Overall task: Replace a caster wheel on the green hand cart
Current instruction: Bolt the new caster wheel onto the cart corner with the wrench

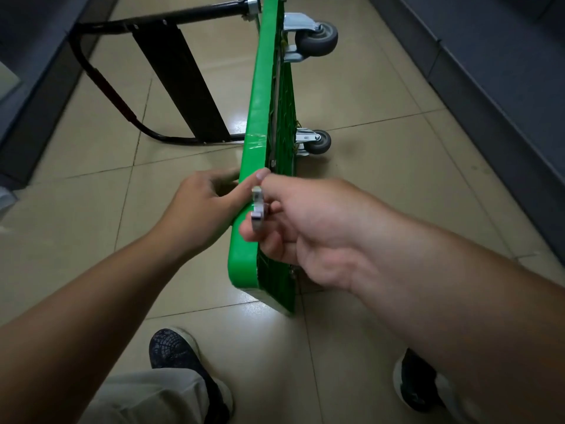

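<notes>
The green hand cart [260, 117] stands on edge, long axis away from you, underside facing right. Your left hand [198, 206] grips its rim. Your right hand [299, 228], at the underside, pinches a metal tool [258, 206].

Green hand cart [260, 117] tipped on long edge on tile floor, frame centre — ribbed underside facing right, black handle frame [177, 81] out toward upper left. Grey casters on silver brackets: upper caster [318, 36] top centre, lower caster [319, 142] mid-frame. Silver wrench [257, 206] just beside near rim.
</notes>
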Available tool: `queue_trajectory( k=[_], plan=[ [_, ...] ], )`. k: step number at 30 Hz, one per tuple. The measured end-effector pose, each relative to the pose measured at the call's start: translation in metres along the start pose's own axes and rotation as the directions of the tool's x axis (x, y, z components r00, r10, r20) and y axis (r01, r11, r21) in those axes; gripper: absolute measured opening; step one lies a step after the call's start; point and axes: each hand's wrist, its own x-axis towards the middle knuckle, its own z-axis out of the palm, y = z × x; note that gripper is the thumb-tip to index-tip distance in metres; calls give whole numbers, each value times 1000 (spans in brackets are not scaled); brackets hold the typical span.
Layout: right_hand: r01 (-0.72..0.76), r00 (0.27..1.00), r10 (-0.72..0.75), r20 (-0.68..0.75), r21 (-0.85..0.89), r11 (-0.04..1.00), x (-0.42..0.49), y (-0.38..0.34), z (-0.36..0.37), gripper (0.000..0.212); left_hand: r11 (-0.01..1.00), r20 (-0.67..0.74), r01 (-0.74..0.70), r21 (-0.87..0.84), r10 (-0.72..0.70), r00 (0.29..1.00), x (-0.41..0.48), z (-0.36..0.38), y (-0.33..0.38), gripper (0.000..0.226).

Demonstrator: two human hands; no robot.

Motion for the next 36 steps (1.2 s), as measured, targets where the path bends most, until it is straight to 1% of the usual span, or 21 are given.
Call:
queue_trajectory(
  k=[2,3,4,6,7,8,9,10,11,12,13,14,15,16,17,19,21,23,25,33,36],
  plan=[
    [11,998,-9,69,-41,999,-5,-4,2,15,998,26,-38,53,36,999,-1,-3,-1,39],
    [-2,997,5,71,-38,999,-8,-8,5,17,998,28,-35,60,33,999,-1,-5,-3,39],
    [2,999,0,48,-30,1000,-12,-9,8,17,1000,22,-21,23,20,1000,-2,-5,2,32],
    [-7,998,9,-69,30,1000,-18,-7,13,20,992,45,77,-99,-73,996,2,-5,3,4],
    [17,992,-11,-126,40,999,-23,-3,17,22,989,48,96,-114,-91,995,3,-5,3,18],
    [99,987,-97,-128,14,995,-33,9,18,18,987,56,113,-117,-107,993,3,-5,4,26],
    [193,971,-196,-139,-38,980,-41,23,16,12,990,64,102,-93,-96,993,4,-5,1,30],
    [264,946,-288,-150,-162,951,-47,39,10,31,994,74,90,-69,-85,994,3,-6,3,31],
    [330,909,-391,-143,-327,886,-48,58,-1,51,996,95,80,-47,-75,993,2,-6,2,32],
    [394,853,-512,-100,-520,758,-46,73,-15,61,995,100,92,-44,-87,991,1,-6,2,34],
    [432,793,-609,-25,-681,591,-41,85,-31,63,995,107,98,-36,-94,990,1,-5,1,35],
    [448,742,-667,67,-790,419,-35,93,-43,64,993,103,112,-42,-107,989,1,-4,1,36],
    [456,693,-706,148,-848,270,-26,102,-54,63,992,102,118,-41,-113,988,1,-4,-1,36],
    [472,667,-715,212,-862,185,-17,110,-63,62,992,98,122,-43,-117,988,2,-4,0,33],
    [489,640,-729,243,-860,143,-7,117,-69,59,993,98,113,-29,-109,989,2,-4,1,30],
    [517,598,-761,253,-847,125,9,129,-74,54,994,88,105,-5,-104,991,3,-5,2,23],
    [527,582,-770,261,-842,113,21,140,-75,53,995,84,99,8,-99,992,4,-6,1,20],
    [520,578,-770,271,-849,91,28,146,-73,54,997,82,82,10,-82,993,2,-7,1,20],
    [533,578,-771,269,-839,107,38,150,-74,54,997,90,75,10,-75,993,4,-7,1,24],
    [574,608,-757,238,-791,213,63,155,-67,57,995,115,87,46,-92,989,13,-18,-4,28],
    [590,643,-743,188,-740,323,66,152,-52,54,993,100,117,33,-119,988,18,-23,-6,29]
  ],
)
